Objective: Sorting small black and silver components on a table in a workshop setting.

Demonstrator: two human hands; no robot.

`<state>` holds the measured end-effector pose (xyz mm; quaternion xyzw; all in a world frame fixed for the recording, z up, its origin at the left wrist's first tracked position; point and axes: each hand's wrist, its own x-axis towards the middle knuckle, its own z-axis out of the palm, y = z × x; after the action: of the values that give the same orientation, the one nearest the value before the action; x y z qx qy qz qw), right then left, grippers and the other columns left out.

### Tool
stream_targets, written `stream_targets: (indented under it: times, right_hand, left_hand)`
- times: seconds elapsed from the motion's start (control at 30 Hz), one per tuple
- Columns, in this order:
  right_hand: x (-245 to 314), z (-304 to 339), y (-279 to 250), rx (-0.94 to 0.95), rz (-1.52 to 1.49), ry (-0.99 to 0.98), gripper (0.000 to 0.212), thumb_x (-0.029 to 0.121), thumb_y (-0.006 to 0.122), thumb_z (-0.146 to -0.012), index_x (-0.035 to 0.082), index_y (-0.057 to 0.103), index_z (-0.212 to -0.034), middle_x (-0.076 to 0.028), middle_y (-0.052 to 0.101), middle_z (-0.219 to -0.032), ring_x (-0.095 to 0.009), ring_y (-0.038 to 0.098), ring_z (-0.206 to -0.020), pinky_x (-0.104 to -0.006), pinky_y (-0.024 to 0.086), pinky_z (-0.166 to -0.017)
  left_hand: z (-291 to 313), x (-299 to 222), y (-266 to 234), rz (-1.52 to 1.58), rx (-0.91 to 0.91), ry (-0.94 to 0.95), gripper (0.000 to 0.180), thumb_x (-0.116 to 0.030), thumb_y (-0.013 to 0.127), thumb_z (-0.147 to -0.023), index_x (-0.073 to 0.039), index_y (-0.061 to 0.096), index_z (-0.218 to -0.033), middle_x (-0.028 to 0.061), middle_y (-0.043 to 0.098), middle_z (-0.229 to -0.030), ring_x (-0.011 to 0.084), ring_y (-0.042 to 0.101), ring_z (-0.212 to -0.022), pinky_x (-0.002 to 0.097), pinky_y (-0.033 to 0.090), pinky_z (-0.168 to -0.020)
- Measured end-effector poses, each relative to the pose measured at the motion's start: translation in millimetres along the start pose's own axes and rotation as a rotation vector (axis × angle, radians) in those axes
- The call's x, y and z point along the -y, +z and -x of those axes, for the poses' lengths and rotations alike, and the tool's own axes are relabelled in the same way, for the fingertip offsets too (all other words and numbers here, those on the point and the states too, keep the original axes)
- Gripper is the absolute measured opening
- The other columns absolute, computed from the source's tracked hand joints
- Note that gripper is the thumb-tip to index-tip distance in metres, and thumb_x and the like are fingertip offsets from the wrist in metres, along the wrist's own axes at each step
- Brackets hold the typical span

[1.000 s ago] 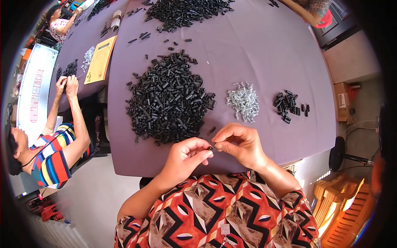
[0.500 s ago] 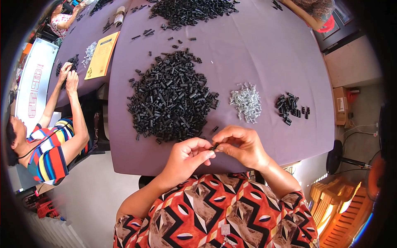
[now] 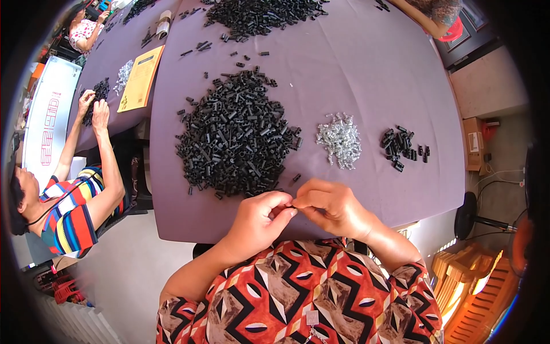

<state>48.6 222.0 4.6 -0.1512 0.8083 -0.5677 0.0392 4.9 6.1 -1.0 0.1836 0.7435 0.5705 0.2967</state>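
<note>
My left hand [image 3: 259,221] and my right hand [image 3: 331,207] meet fingertip to fingertip over the table's near edge. Pinched between them is a small black plastic part [image 3: 291,207], mostly covered by the fingers. Ahead of my left hand lies a large heap of short black plastic pieces [image 3: 235,135]. One loose black piece [image 3: 296,178] rests just beyond my fingertips. Past my right hand sits a pile of small, shiny, clear or silvery pieces [image 3: 339,141], seemingly springs. To its right is a smaller group of black parts [image 3: 398,148].
A purple-grey cloth covers the table [image 3: 378,80]. Farther off lies another black heap [image 3: 263,16]. At left, a co-worker in a striped shirt [image 3: 74,206] handles black parts beside a yellow envelope [image 3: 140,79]. Orange plastic chairs [image 3: 475,286] and a fan [image 3: 465,215] stand right.
My right hand's fingers have closed in and turned over the small black part, hiding more of it. My left fingers have drawn closer together. The piles look the same.
</note>
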Motion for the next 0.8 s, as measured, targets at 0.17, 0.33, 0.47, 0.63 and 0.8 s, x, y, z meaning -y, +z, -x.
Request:
stream_targets:
  times: [0.17,0.33,0.47,0.63,0.8]
  right_hand:
    - [-12.4,-1.1,-2.3,-0.056,-0.087,-0.045,0.026,-0.004,0.072,-0.086,0.000,0.071,-0.112,-0.013,0.069,-0.104,-0.027,0.069,-0.089,-0.0340,0.056,-0.079]
    - [2.2,-1.7,1.0,-0.119,0.077,0.016,0.065,0.014,0.083,-0.080,0.002,0.057,-0.138,-0.017,0.063,-0.123,-0.034,0.066,-0.102,-0.0405,0.057,-0.087]
    - [-1.4,-8.6,8.0,-0.230,0.562,-0.170,0.060,0.024,0.082,-0.070,0.002,0.064,-0.123,-0.013,0.063,-0.114,-0.031,0.064,-0.095,-0.0404,0.056,-0.081]
    - [-12.6,-5.0,11.6,-0.249,0.585,-0.225,0.043,0.023,0.080,-0.069,0.004,0.066,-0.104,-0.009,0.062,-0.098,-0.029,0.062,-0.084,-0.0398,0.054,-0.071]
    - [-12.1,-2.8,13.2,-0.250,0.520,-0.229,0.034,0.023,0.078,-0.070,0.004,0.065,-0.095,-0.009,0.059,-0.089,-0.029,0.061,-0.079,-0.0404,0.053,-0.065]
  left_hand:
    - [-8.5,-2.4,0.4,0.475,0.033,-0.204,0.011,-0.005,0.069,-0.097,0.002,0.066,-0.105,0.0032,0.069,-0.089,0.0088,0.064,-0.074,0.0222,0.052,-0.069]
    - [-11.0,-3.7,5.8,0.511,-0.040,-0.115,0.012,-0.003,0.069,-0.097,0.003,0.066,-0.107,0.0022,0.068,-0.094,0.0082,0.064,-0.082,0.0224,0.052,-0.076]
    - [-11.4,-7.3,9.8,0.592,-0.033,-0.097,0.013,-0.001,0.069,-0.096,0.002,0.066,-0.108,0.0015,0.067,-0.098,0.0077,0.063,-0.092,0.0230,0.052,-0.082]
    - [-9.5,-6.8,10.6,0.484,0.010,-0.146,0.016,-0.004,0.067,-0.098,0.004,0.068,-0.112,0.0021,0.068,-0.100,0.0074,0.062,-0.092,0.0229,0.051,-0.083]
    - [-10.4,-4.7,4.0,0.633,0.183,-0.359,0.022,-0.010,0.064,-0.101,0.006,0.070,-0.115,0.0040,0.070,-0.102,0.0076,0.062,-0.093,0.0238,0.050,-0.084]
